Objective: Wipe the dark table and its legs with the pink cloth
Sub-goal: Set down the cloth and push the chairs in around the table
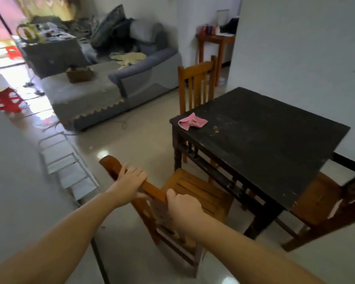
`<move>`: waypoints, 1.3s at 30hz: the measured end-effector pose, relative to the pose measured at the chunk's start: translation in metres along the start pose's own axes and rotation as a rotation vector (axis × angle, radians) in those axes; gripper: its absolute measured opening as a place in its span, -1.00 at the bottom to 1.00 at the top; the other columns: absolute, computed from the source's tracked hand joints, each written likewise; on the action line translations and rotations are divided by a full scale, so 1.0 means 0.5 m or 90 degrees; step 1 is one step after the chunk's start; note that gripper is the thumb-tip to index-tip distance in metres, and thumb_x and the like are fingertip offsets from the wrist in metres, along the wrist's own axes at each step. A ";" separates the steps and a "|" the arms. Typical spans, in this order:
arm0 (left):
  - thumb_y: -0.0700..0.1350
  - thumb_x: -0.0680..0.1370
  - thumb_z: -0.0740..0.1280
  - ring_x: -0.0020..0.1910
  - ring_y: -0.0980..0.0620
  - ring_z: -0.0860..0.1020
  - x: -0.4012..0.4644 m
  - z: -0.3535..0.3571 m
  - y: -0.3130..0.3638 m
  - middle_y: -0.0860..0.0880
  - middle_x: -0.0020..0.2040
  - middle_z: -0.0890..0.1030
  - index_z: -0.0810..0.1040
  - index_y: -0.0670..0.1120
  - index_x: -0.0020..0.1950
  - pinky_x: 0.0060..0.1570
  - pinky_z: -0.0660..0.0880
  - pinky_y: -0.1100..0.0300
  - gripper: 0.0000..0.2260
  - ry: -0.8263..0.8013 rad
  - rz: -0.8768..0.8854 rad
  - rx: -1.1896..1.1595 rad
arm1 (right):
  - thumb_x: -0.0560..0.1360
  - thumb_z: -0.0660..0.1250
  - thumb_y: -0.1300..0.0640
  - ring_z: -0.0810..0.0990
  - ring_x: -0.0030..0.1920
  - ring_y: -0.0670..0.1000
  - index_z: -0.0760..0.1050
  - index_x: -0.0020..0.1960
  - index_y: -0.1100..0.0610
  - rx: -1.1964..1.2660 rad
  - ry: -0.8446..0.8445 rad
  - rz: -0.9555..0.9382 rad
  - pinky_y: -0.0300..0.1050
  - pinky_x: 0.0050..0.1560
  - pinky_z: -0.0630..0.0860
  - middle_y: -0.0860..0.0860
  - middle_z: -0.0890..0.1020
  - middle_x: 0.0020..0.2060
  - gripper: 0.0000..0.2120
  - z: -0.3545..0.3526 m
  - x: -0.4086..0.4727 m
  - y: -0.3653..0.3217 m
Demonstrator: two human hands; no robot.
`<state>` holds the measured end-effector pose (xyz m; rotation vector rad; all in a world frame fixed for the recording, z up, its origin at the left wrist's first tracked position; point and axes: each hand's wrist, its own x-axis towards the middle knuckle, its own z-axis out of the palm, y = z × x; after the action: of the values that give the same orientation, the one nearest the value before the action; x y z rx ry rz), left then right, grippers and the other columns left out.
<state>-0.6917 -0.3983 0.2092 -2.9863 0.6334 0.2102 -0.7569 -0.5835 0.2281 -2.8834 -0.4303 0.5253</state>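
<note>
The dark square table (264,136) stands at the right against a white wall, its carved legs (177,154) showing at the near left corner. A crumpled pink cloth (192,121) lies on the table's far left corner, with some crumbs beside it. A wooden chair (195,189) sits at the table's near left side. My left hand (129,177) grips the top rail of its backrest, and my right hand (182,203) grips the same rail lower down. Both hands are far from the cloth.
A second wooden chair (197,85) stands at the table's far side and a third (324,203) at the near right. A grey sofa (119,78) fills the room's left half. White frames (64,160) lean along the left wall. A red stool (5,100) is far left.
</note>
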 end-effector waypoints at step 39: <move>0.41 0.37 -0.06 -0.04 0.03 0.52 0.485 -0.050 -0.063 0.01 -0.03 0.55 0.47 -0.04 0.03 -0.16 0.40 0.20 -0.38 0.102 0.669 0.032 | 0.32 -0.20 -0.49 0.60 -0.09 -0.05 0.39 0.08 -0.05 -0.036 0.269 0.436 -0.16 -0.13 0.49 -0.11 0.58 -0.04 -0.31 -0.042 0.203 0.121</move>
<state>-0.4566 -0.4688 0.1992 -2.3142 2.0988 0.0004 -0.6429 -0.6114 0.2017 -3.0235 0.6279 -0.0344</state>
